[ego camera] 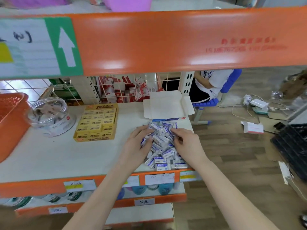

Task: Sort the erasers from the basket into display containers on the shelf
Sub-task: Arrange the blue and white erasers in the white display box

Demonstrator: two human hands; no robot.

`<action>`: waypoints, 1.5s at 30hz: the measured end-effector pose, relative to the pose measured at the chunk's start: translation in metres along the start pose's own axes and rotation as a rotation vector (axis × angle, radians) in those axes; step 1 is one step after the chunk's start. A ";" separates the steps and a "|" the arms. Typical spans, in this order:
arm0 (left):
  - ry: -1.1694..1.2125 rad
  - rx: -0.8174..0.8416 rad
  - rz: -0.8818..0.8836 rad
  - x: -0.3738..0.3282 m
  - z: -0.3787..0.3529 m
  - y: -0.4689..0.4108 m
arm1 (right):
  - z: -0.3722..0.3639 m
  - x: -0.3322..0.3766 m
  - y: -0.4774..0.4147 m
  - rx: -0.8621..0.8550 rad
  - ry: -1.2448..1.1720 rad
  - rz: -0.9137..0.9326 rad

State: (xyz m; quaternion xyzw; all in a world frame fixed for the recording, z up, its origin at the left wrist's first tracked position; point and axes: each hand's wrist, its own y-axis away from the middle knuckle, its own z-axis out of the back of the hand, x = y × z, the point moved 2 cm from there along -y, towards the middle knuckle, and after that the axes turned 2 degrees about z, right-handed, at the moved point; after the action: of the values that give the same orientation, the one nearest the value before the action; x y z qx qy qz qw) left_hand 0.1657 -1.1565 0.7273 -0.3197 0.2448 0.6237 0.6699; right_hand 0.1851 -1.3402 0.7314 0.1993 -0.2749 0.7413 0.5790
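A heap of small blue-and-white wrapped erasers [162,146] lies on the white shelf [58,155], spilling toward its front right edge. My left hand [137,143] lies on the left side of the heap, fingers spread over the erasers. On the right side, my right hand [186,143] has curled fingers pinching erasers at the top of the pile. Behind the heap stands an open white display box [166,105] with a blue front. A yellow display box [98,123] packed with yellow erasers sits to the left. The orange basket [11,120] is at the far left.
A clear plastic jar [51,117] of erasers lies tilted between the basket and the yellow box. An orange shelf beam [166,40] hangs low overhead. A wire bin of red-and-white packs [126,90] stands behind. A person sits on a blue chair [216,90] beyond the shelf.
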 end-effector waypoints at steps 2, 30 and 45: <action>0.043 -0.033 0.026 -0.001 0.002 0.000 | -0.005 0.005 0.001 -0.046 -0.017 -0.020; 0.247 -0.153 0.100 -0.003 0.010 0.001 | -0.005 0.003 0.003 -0.135 -0.148 0.040; 0.069 -0.106 -0.131 0.004 -0.001 -0.001 | 0.002 0.009 0.008 -0.174 -0.317 0.053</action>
State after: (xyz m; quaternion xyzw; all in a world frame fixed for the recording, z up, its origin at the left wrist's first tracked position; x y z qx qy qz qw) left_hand 0.1669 -1.1548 0.7234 -0.3914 0.2128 0.5793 0.6826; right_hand 0.1756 -1.3360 0.7366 0.2555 -0.4312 0.6890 0.5235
